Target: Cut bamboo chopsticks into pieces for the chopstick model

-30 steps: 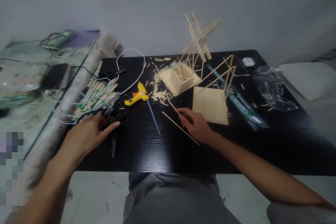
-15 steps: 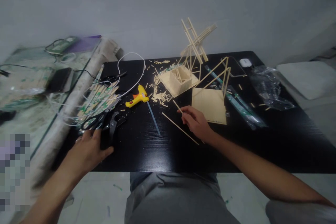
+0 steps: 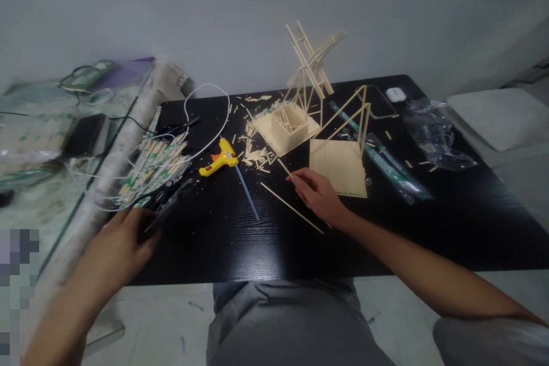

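Observation:
My left hand (image 3: pixel 126 240) is at the left front of the black table, closed around a dark pair of pliers (image 3: pixel 168 206) that is blurred and partly covered by the fingers. Scissors (image 3: pixel 165 187) lie just beyond it. My right hand (image 3: pixel 315 191) pinches a thin wooden stick (image 3: pixel 283 168), whose far end points at the wooden model. Parallel to that, a second stick (image 3: pixel 291 207) rests on the tabletop. A square wooden board (image 3: pixel 337 167) with a triangular stick frame (image 3: pixel 362 108) lies beside my right hand.
A yellow glue gun (image 3: pixel 221 158) with a blue glue stick (image 3: pixel 247 193) lies mid-table. Behind it are a wooden model (image 3: pixel 289 128) with a tall stick structure and scattered offcuts (image 3: pixel 259 155). Bundled sticks (image 3: pixel 156 163), a white cable (image 3: pixel 208 86) and plastic wrapping (image 3: pixel 437 137) lie around.
My left hand has closed on the pliers and drawn them left, their front end turning away. My right hand keeps its stick. The whole view has shifted slightly.

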`<state>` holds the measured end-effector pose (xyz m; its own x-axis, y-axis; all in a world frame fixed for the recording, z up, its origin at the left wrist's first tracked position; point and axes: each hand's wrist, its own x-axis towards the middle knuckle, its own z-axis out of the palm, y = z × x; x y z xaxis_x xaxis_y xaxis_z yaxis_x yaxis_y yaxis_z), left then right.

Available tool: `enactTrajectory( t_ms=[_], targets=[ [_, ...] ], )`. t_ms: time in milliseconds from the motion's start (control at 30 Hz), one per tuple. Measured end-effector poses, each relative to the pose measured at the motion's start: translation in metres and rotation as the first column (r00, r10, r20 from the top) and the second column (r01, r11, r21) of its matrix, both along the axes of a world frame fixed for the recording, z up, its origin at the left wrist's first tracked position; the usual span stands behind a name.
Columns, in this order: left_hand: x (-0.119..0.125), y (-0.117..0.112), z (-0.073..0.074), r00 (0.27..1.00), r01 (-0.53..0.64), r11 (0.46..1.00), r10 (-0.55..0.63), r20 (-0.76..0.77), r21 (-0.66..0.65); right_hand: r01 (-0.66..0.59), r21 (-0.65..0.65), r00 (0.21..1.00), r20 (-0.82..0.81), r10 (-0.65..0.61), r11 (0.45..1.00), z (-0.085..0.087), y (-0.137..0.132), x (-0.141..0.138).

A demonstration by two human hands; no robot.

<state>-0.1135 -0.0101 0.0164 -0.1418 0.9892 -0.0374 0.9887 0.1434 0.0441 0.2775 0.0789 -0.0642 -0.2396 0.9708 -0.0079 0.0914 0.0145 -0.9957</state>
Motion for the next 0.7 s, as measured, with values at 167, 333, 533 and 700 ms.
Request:
enactTrajectory(
  t_ms=[167, 333, 533, 700],
  targets=[
    [0.054, 0.032, 0.017, 0.949, 0.126, 0.981, -0.162, 0.271, 0.144, -0.004, -0.015, 1.000, -0.026, 0.004, 1.000, 0.004, 0.002, -0.001],
    [0.117, 0.086, -0.001, 0.847, 0.255, 0.948, -0.313, 0.430, 0.188, 0.005, 0.015, 0.999, -0.043, -0.004, 1.000, 0.006, 0.004, 0.002],
    [0.143, 0.111, -0.032, 0.761, 0.294, 0.924, -0.381, 0.525, 0.244, -0.012, 0.016, 0.996, -0.085, 0.014, 1.000, 0.012, 0.001, 0.006],
    [0.142, 0.099, -0.048, 0.735, 0.322, 0.908, -0.417, 0.534, 0.266, -0.046, 0.010, 0.996, -0.080, 0.046, 0.999, 0.016, -0.003, 0.006]
  ],
)
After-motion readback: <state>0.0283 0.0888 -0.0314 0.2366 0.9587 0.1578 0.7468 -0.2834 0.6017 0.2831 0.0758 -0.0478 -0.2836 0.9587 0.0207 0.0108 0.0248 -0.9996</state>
